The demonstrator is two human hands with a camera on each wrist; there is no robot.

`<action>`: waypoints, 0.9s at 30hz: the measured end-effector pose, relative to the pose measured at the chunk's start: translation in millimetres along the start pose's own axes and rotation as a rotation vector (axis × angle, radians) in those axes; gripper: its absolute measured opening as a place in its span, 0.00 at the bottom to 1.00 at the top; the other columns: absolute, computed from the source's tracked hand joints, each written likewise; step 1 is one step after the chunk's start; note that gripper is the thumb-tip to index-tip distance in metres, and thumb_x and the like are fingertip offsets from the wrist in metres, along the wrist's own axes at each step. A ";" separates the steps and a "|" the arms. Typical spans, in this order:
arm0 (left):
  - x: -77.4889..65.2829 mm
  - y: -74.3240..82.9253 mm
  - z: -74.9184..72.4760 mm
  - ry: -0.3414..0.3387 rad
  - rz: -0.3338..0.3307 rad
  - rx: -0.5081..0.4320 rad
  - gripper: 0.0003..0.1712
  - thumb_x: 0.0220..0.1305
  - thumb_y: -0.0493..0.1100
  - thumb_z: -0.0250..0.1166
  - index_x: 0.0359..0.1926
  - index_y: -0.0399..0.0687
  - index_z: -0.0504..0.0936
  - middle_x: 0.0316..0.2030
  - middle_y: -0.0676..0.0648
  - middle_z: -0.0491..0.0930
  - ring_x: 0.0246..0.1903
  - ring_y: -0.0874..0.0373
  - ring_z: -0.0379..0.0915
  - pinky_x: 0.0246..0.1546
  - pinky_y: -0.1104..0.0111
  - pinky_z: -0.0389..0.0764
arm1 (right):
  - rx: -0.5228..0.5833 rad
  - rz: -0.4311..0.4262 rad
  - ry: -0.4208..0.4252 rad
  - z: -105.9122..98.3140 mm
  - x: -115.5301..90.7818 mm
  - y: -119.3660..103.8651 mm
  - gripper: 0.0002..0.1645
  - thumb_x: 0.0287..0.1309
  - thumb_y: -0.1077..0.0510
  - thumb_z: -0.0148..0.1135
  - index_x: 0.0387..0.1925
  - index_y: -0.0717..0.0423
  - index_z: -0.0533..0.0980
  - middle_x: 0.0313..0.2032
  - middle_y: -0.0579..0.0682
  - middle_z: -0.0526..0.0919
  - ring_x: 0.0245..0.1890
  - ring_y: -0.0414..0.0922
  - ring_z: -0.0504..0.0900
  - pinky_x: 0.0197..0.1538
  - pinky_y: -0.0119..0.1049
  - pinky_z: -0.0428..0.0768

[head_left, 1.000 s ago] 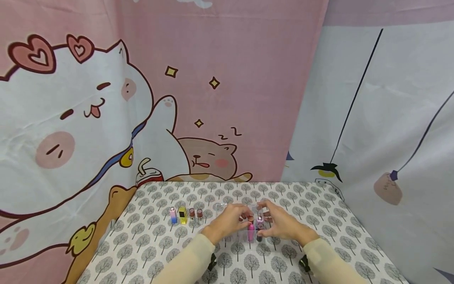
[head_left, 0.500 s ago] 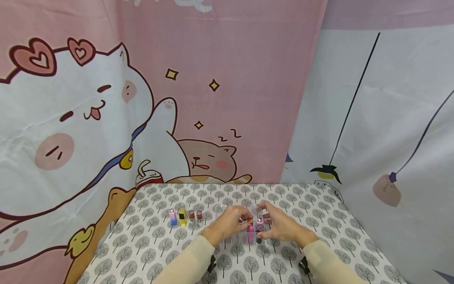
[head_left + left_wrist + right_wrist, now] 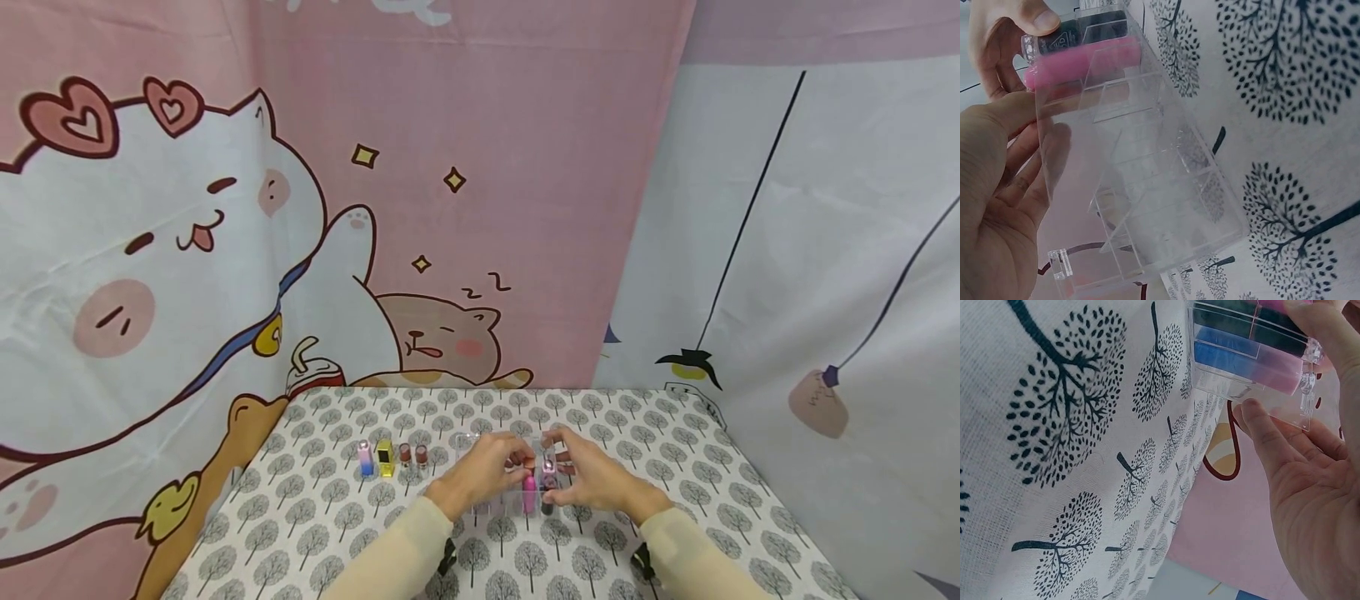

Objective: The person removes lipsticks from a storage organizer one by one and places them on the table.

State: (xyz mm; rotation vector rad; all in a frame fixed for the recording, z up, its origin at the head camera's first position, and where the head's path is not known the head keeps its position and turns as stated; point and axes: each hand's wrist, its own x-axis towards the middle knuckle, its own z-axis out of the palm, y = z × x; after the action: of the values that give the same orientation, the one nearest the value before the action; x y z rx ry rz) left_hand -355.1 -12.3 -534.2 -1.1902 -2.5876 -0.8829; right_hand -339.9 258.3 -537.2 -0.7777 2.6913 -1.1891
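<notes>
A clear plastic lipstick organizer [image 3: 1179,206] with slots stands on the table. My left hand [image 3: 489,467] reaches over it from the left. Thumb and fingers pinch the end of a brownish lipstick tube [image 3: 1100,101], which lies partly in a slot and shows blurred through the plastic. Beside it sits a bright pink tube [image 3: 529,496], then a dark green tube [image 3: 1085,34]. A blue-and-pink lipstick [image 3: 1241,362] fills a slot near the right end. My right hand [image 3: 592,473] holds the organizer's right end, thumb in front over the dark tube, fingers behind.
Left of the organizer stand a pink-and-blue lipstick [image 3: 365,458], a gold one [image 3: 386,458] and two brown-capped ones, the nearer being a brown-capped lipstick [image 3: 422,457]. A tree-print cloth [image 3: 315,517] covers the table. A cartoon curtain [image 3: 525,208] hangs behind.
Both hands stay almost still at the organizer. The head view has shifted slightly; the lipsticks at the left have not moved.
</notes>
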 end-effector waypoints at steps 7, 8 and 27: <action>0.9 3.6 -3.5 0.017 0.033 -0.022 0.13 0.77 0.38 0.79 0.58 0.43 0.92 0.51 0.49 0.94 0.48 0.65 0.91 0.55 0.76 0.94 | -0.008 -0.006 0.011 1.2 0.0 1.3 0.63 0.57 0.49 0.94 0.84 0.55 0.64 0.81 0.67 0.75 0.73 0.68 0.87 0.71 0.54 0.93; 1.1 4.2 -4.0 0.022 0.039 -0.024 0.13 0.77 0.38 0.79 0.58 0.43 0.92 0.51 0.48 0.94 0.49 0.64 0.92 0.55 0.75 0.95 | -0.008 -0.008 0.012 1.3 0.1 1.7 0.63 0.57 0.49 0.94 0.84 0.55 0.65 0.81 0.67 0.75 0.73 0.68 0.87 0.71 0.54 0.93; -4.9 14.5 -17.6 0.050 0.063 0.016 0.16 0.80 0.41 0.77 0.63 0.43 0.90 0.55 0.48 0.92 0.52 0.59 0.92 0.58 0.76 0.93 | 0.007 -0.029 0.012 2.6 0.7 1.7 0.61 0.58 0.51 0.93 0.83 0.56 0.65 0.80 0.67 0.75 0.73 0.67 0.87 0.72 0.52 0.93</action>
State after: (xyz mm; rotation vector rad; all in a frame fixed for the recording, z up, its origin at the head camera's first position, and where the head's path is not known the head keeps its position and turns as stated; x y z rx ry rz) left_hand -342.9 -18.1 -515.3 -1.2221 -2.4992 -0.8666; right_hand -340.4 257.1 -540.1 -0.8134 2.6924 -1.2128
